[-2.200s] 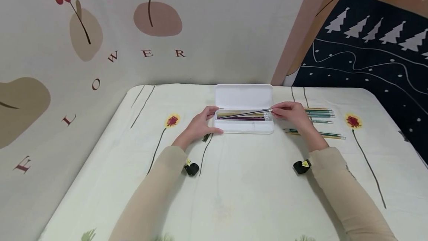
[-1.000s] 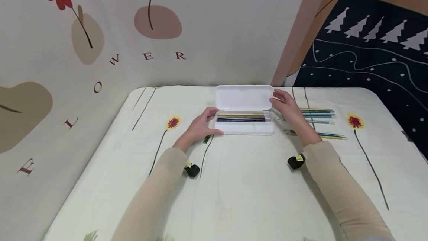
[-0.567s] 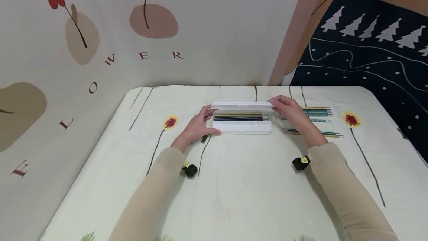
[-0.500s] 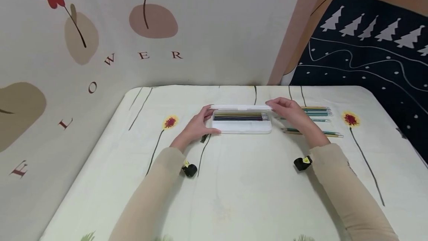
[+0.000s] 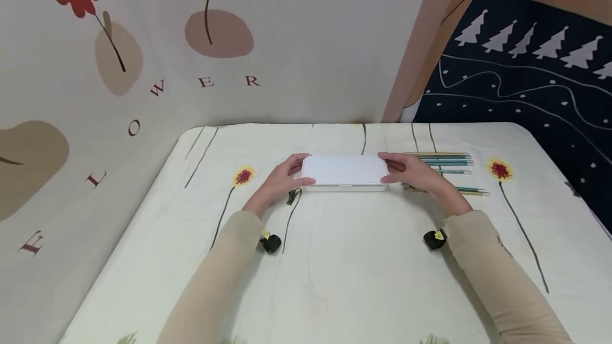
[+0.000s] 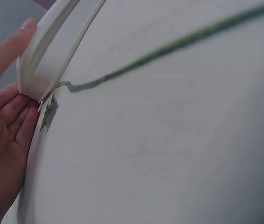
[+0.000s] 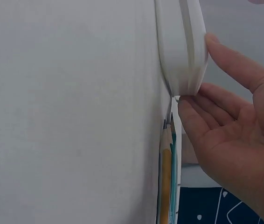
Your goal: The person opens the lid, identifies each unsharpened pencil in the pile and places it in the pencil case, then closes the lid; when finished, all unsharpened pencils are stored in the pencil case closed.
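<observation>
A white pencil case (image 5: 344,170) lies on the table with its lid down, so its contents are hidden. My left hand (image 5: 283,178) grips the left end, thumb over the front corner of the lid and fingers against the end wall. At the opposite end, my right hand (image 5: 412,171) holds the case the same way. The left wrist view shows the thumb on the lid edge of the case (image 6: 43,65), fingers at its end. In the right wrist view, the thumb touches the lid and the fingers meet the end wall.
Several pencils (image 5: 449,162) lie to the right of the case, partly behind my right hand. A nearer group of pencils (image 5: 470,192) points toward the case, tips close to it. A white cloth with printed flowers (image 5: 334,269) covers the table; a fabric wall stands behind.
A dark pencil was let go inside the case. My right hand then took the raised lid and swung it forward and down. My left hand has stayed at the left end.
</observation>
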### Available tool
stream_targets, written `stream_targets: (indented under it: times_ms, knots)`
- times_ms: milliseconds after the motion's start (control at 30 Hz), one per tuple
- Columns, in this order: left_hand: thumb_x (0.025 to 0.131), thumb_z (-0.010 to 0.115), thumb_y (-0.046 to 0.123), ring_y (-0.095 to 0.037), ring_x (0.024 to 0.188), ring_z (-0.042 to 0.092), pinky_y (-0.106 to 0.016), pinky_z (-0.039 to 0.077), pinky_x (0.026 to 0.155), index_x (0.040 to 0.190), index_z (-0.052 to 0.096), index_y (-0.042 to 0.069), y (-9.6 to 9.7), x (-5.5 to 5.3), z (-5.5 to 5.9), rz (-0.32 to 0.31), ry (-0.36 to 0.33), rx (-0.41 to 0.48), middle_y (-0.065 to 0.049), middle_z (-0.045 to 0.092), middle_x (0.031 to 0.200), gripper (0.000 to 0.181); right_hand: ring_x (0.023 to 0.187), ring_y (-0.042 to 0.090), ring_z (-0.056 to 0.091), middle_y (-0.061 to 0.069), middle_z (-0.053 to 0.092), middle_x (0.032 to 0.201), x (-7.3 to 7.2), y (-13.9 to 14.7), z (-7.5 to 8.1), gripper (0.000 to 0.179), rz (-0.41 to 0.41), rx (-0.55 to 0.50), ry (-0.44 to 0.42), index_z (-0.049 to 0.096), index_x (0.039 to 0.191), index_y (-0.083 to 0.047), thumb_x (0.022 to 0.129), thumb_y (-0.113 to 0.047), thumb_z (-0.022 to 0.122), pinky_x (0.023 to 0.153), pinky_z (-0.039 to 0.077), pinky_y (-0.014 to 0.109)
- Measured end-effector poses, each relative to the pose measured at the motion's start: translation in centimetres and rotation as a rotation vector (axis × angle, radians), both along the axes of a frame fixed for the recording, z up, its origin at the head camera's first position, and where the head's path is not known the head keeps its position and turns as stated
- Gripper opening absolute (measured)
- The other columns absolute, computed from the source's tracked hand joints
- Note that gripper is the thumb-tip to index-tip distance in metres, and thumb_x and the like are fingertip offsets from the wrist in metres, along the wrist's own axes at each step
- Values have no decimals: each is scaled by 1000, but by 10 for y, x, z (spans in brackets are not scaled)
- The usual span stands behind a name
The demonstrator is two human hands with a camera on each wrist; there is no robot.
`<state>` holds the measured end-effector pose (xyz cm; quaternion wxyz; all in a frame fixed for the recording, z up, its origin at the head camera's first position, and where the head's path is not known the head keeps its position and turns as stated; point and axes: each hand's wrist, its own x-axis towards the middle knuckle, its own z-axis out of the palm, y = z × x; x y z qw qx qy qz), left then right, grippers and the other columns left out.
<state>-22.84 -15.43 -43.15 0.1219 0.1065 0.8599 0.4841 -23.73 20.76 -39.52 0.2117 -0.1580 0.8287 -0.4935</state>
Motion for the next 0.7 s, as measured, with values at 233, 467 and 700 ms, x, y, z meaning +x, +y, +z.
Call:
stream_targets:
  times_ms: [233,467,700]
  knots:
    - [81,82,43,-24,147,40,-41,33,123,150,40,26,1,1,1,4,0,-17,-4,41,158,83,151,36,27,21,26,163,2,-3,1,74,-6,88,28,33,154,-1,91,-7,71,123,29,46]
    - [80,83,41,-24,147,39,-41,34,123,150,39,26,-2,2,4,20,17,-61,-2,41,158,84,150,36,30,22,29,162,1,-12,6,74,7,143,71,34,153,0,90,-9,73,122,31,48]
    - [93,67,47,-24,154,23,-47,21,128,160,19,28,-9,6,23,-83,195,-290,5,19,168,84,150,43,26,22,27,162,1,12,25,65,-15,191,250,34,153,0,97,-15,65,123,25,58]
